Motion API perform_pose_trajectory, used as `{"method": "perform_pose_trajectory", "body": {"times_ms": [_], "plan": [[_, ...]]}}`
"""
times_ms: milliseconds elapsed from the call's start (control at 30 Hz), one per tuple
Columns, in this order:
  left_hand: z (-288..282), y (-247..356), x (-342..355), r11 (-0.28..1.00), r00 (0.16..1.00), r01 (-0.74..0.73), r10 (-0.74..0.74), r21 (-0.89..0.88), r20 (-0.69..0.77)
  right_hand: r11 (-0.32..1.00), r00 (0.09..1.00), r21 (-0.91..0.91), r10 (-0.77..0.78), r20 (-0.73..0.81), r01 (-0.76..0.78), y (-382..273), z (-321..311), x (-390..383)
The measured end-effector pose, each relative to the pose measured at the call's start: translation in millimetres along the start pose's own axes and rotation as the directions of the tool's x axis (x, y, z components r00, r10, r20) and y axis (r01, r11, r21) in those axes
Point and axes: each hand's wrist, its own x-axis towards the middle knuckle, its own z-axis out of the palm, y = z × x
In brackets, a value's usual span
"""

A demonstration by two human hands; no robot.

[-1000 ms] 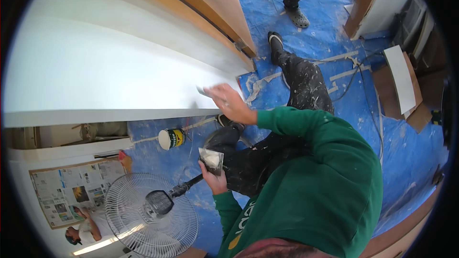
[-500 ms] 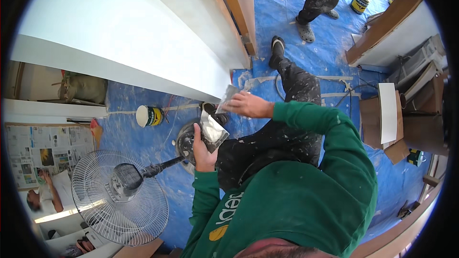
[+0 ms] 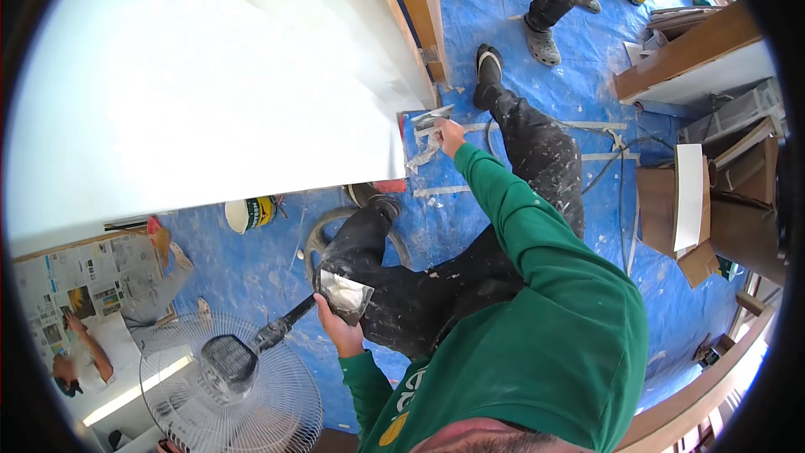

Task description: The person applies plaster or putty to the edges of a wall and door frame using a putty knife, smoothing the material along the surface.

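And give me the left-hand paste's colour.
White; the paste shows best in the head view.

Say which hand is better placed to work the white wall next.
Probably the right hand: it holds a flat blade near the wall. The left hand is farther away, holding a plate with white paste.

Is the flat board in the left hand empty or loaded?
Loaded: white, paste-like stuff covers part of the flat board in the left hand.
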Motion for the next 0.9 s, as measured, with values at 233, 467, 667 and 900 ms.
{"method": "perform_pose_trajectory", "body": {"times_ms": [233,467,667,900], "plan": [[-0.5,6.5,-8.9,0.996,0.996,0.083,-0.082,0.023,-0.044,0.91,0.994,0.411,0.092,-0.061,-0.059,36.9,42.7,35.3],[-2.9,14.9,-0.9,0.994,0.995,0.094,-0.092,0.059,-0.032,0.766,0.998,0.641,0.01,0.055,-0.043,38.1,79.8,61.9],[6.7,11.2,-8.6,0.998,0.998,0.058,-0.059,-0.015,-0.001,0.659,0.988,0.741,0.021,0.154,-0.129,2.5,112.1,-9.4],[-5.9,1.8,-5.0,0.999,0.997,-0.038,0.04,-0.022,0.061,0.645,0.972,0.756,-0.09,0.216,-0.108,-66.0,167.9,-112.4]]}}
